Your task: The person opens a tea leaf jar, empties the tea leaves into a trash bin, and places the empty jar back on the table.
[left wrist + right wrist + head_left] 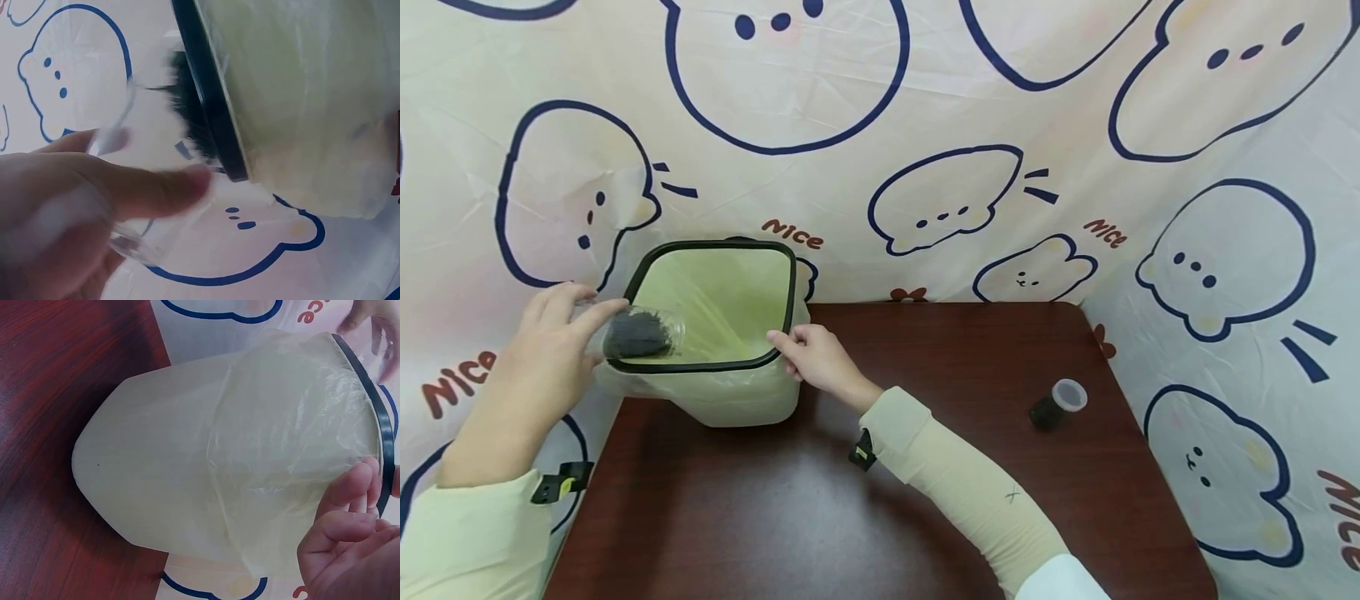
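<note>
A clear plastic cup [674,329] is lying on its side in the air at the near left corner of the trash bin [737,402], its mouth pointing in over the bin's opening. Its wall is looking thin and see-through, and a dark, ragged-edged mass [636,335] is sitting inside, with fine dark bits clinging along its fringe. In the left wrist view the cup is blurring, and the bin's rim is hiding part of the dark mass.

The left hand [553,354] is holding the cup from the bin's left side, fingers and thumb closing around it. At the bin's right side the right hand [820,358] is pinching the black rim [792,292] between thumb and curled fingers.

The bin is showing a pale, off-white body, and a thin translucent liner [281,425] is covering its inside and folding over the rim, hanging wrinkled down the outer wall. The interior is glowing yellow-green.

Well to the right of the bin, a small cup [1047,413] is standing on the dark reddish-brown tabletop [805,517], holding something dark beneath a whitish translucent top [1070,395]. Behind the bin, a cartoon-printed cloth [842,196] is hanging
</note>
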`<act>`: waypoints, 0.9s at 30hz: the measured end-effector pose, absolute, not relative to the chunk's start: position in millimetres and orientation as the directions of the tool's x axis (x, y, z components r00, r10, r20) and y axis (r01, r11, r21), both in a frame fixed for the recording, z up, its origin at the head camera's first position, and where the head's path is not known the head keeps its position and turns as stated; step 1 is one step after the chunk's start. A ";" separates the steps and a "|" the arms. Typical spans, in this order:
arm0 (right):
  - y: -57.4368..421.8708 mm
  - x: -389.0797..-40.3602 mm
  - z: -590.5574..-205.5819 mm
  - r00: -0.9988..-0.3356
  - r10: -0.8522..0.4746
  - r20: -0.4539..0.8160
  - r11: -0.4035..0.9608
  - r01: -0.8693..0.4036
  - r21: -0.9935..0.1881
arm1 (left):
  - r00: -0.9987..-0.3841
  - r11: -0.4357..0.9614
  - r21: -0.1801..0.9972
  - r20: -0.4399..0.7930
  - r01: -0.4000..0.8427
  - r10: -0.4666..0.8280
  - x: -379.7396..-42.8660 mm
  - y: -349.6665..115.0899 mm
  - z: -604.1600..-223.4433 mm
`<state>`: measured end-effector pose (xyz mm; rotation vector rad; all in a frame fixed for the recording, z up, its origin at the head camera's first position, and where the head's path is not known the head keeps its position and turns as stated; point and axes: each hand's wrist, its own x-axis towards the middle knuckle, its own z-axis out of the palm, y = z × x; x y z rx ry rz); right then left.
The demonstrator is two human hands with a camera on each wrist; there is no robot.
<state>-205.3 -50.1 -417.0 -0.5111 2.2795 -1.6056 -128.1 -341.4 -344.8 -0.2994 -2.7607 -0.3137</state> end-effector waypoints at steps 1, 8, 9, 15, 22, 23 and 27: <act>-50.0 -205.1 -416.9 -0.889 -0.456 -0.045 0.313 -0.113 -0.943 | -0.915 0.953 0.171 0.363 0.251 0.176 -128.1 -341.7 -344.6; -50.6 -203.7 -415.6 -0.886 -0.462 -0.042 0.314 -0.119 -0.942 | -0.925 0.956 0.189 0.351 0.225 0.149 -126.8 -340.8 -345.5; -50.8 -203.7 -415.5 -0.887 -0.459 -0.041 0.311 -0.117 -0.943 | -0.924 0.957 0.187 0.354 0.222 0.145 -126.7 -340.7 -345.5; -51.0 -204.2 -415.2 -0.892 -0.450 -0.051 0.305 -0.100 -0.947 | -0.859 0.938 0.106 0.446 0.330 0.252 -132.2 -339.7 -341.3; -50.2 -205.3 -415.1 -0.888 -0.457 -0.047 0.315 -0.112 -0.942 | -0.829 0.912 -0.007 0.414 0.409 0.375 -144.2 -331.3 -327.9; -50.2 -205.2 -415.0 -0.889 -0.456 -0.047 0.316 -0.113 -0.942 | -0.829 0.910 -0.020 0.405 0.414 0.386 -145.5 -329.6 -326.0; -50.5 -205.0 -414.8 -0.889 -0.455 -0.052 0.319 -0.108 -0.942 | -0.811 0.895 -0.047 0.403 0.445 0.424 -148.7 -322.9 -320.0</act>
